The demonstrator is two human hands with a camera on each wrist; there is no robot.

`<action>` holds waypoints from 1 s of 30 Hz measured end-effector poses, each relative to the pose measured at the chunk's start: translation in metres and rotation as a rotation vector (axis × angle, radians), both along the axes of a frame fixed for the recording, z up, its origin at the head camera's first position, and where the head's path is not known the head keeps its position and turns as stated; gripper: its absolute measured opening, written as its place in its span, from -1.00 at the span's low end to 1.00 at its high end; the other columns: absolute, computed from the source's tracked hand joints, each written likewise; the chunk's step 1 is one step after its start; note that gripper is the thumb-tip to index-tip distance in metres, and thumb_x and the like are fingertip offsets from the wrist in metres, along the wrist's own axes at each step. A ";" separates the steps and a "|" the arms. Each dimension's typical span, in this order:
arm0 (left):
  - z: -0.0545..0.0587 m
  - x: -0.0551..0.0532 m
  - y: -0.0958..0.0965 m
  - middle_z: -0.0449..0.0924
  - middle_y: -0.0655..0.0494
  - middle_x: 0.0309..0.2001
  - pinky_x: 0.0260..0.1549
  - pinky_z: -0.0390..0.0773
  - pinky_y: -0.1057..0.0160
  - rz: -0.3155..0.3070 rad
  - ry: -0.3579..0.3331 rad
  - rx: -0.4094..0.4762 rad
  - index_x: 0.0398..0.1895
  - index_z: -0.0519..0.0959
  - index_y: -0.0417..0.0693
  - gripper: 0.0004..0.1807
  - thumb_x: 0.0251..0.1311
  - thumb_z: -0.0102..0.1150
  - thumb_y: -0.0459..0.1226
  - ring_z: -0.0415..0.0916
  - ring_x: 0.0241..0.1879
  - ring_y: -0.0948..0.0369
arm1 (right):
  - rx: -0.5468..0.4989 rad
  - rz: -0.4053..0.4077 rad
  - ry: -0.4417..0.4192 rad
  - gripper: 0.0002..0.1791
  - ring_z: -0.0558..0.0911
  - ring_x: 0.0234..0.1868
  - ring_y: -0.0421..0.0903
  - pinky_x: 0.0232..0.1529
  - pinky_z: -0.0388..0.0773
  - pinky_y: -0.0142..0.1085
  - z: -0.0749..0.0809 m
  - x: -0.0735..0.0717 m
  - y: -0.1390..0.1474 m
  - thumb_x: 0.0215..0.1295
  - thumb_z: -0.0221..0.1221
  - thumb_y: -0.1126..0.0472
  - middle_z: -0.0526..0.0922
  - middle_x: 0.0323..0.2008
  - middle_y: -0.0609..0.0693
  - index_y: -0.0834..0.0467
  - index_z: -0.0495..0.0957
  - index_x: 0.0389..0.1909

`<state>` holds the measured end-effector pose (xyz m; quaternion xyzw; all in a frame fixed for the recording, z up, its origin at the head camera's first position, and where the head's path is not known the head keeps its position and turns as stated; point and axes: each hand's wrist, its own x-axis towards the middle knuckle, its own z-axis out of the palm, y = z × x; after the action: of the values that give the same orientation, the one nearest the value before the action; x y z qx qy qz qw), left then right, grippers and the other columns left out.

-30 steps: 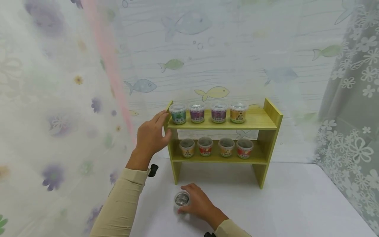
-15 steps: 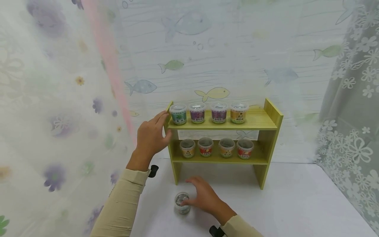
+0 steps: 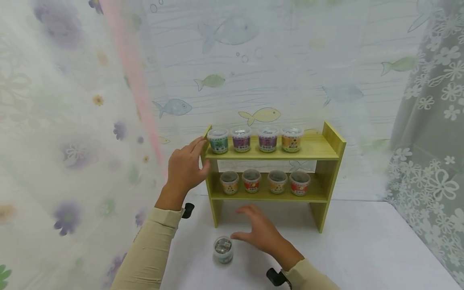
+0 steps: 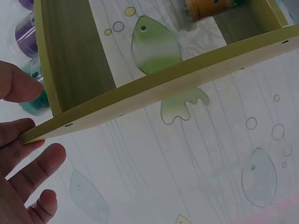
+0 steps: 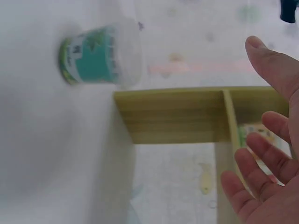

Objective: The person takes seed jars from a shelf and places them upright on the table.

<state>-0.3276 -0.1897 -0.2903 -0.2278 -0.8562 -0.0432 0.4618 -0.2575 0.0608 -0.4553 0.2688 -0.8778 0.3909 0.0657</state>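
Note:
My left hand rests against the top left side panel of a small yellow-green wooden shelf, thumb in front and fingers at the panel's edge. In the left wrist view, the fingertips touch the panel corner beside a teal-labelled cup. My right hand hovers over the white table with thumb and fingers spread, holding nothing. Just left of it, a clear plastic cup stands upright on the table, apart from the thumb. The right wrist view shows this lidded cup with its teal label.
On the upper shelf stand a teal cup, two purple cups and a yellow one. Several yellow and red cups line the lower shelf. Patterned curtains surround the white table.
My right hand has let go of the cup and moved right and slightly away, its fingers spread. The cup stays on the table. My left hand has kept its place at the shelf.

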 end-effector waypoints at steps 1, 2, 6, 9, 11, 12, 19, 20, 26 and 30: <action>0.000 0.000 0.000 0.61 0.01 0.32 -0.53 0.43 0.06 0.001 0.001 0.001 0.30 0.60 -0.13 -0.40 0.15 0.30 -0.18 0.73 -0.16 -0.04 | 0.001 -0.001 0.012 -0.16 0.53 0.32 -0.07 0.28 0.53 0.00 0.003 0.000 0.002 0.08 0.40 -0.41 0.49 0.30 -0.14 -0.06 0.51 0.31; 0.000 0.000 0.000 0.61 0.01 0.32 -0.53 0.43 0.06 0.004 0.000 0.002 0.30 0.60 -0.13 -0.40 0.15 0.30 -0.18 0.73 -0.15 -0.04 | -0.006 -0.001 0.028 -0.18 0.54 0.31 -0.06 0.28 0.54 0.00 0.005 -0.001 0.004 0.08 0.42 -0.38 0.49 0.30 -0.14 -0.06 0.51 0.30; 0.000 0.000 0.000 0.60 0.00 0.33 -0.52 0.42 0.05 0.008 -0.006 0.002 0.32 0.59 -0.13 -0.40 0.16 0.28 -0.17 0.73 -0.11 -0.04 | -0.029 -0.012 0.126 -0.23 0.58 0.27 -0.04 0.23 0.57 -0.02 0.017 -0.002 0.011 0.05 0.53 -0.20 0.53 0.26 -0.11 -0.01 0.54 0.26; 0.000 0.000 0.001 0.59 0.01 0.34 -0.52 0.43 0.04 0.009 -0.017 -0.005 0.33 0.58 -0.12 -0.39 0.18 0.27 -0.16 0.73 -0.11 -0.04 | -0.049 -0.025 0.196 -0.22 0.60 0.23 -0.02 0.18 0.60 -0.01 0.026 -0.002 0.016 0.02 0.58 -0.10 0.53 0.23 -0.09 0.04 0.56 0.26; 0.000 0.000 0.002 0.59 0.01 0.34 -0.52 0.44 0.04 0.011 -0.021 -0.008 0.34 0.58 -0.12 -0.39 0.18 0.26 -0.16 0.72 -0.14 -0.04 | -0.057 -0.027 0.245 -0.22 0.60 0.23 -0.01 0.17 0.60 0.01 0.032 -0.002 0.020 0.02 0.59 -0.06 0.54 0.23 -0.06 0.08 0.57 0.27; 0.000 0.000 0.002 0.59 0.01 0.34 -0.52 0.44 0.05 0.012 -0.021 -0.010 0.33 0.58 -0.12 -0.39 0.18 0.26 -0.16 0.72 -0.18 -0.04 | -0.064 -0.025 0.260 -0.22 0.59 0.24 -0.01 0.17 0.60 0.02 0.035 -0.003 0.022 0.02 0.59 -0.04 0.54 0.23 -0.05 0.09 0.57 0.28; 0.000 0.000 0.001 0.58 0.01 0.35 -0.60 0.36 0.09 0.010 -0.027 -0.001 0.34 0.57 -0.12 -0.39 0.18 0.27 -0.17 0.43 -0.62 0.03 | -0.050 -0.062 0.432 -0.21 0.61 0.21 0.02 0.11 0.64 0.00 0.057 -0.011 0.033 -0.05 0.63 -0.01 0.60 0.22 0.04 0.06 0.60 0.25; 0.000 0.000 0.001 0.58 0.01 0.35 -0.62 0.34 0.10 0.010 -0.030 0.000 0.34 0.57 -0.12 -0.39 0.18 0.27 -0.18 0.33 -0.67 0.06 | -0.044 -0.068 0.444 -0.21 0.62 0.19 0.02 0.09 0.64 -0.01 0.060 -0.012 0.035 -0.06 0.64 -0.01 0.60 0.21 0.03 0.06 0.60 0.25; -0.001 0.002 0.001 0.56 0.03 0.37 -0.68 0.25 0.16 0.030 -0.048 -0.003 0.38 0.54 -0.10 -0.37 0.19 0.26 -0.16 0.01 -0.72 0.19 | -0.039 -0.075 0.479 -0.21 0.63 0.17 0.00 0.11 0.64 -0.01 0.076 -0.014 0.045 -0.06 0.64 -0.01 0.60 0.19 0.02 0.09 0.61 0.24; -0.001 0.002 0.001 0.56 0.03 0.38 -0.70 0.22 0.17 0.032 -0.051 -0.004 0.38 0.54 -0.10 -0.37 0.20 0.26 -0.16 0.00 -0.73 0.19 | -0.022 -0.076 0.503 -0.22 0.60 0.24 -0.01 0.18 0.61 -0.02 0.086 -0.014 0.051 -0.01 0.61 -0.05 0.60 0.21 -0.01 0.07 0.60 0.26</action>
<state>-0.3255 -0.1888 -0.2911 -0.2137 -0.8713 -0.0399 0.4400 -0.2714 0.1115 -0.3690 0.3236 -0.8391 0.3186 0.2994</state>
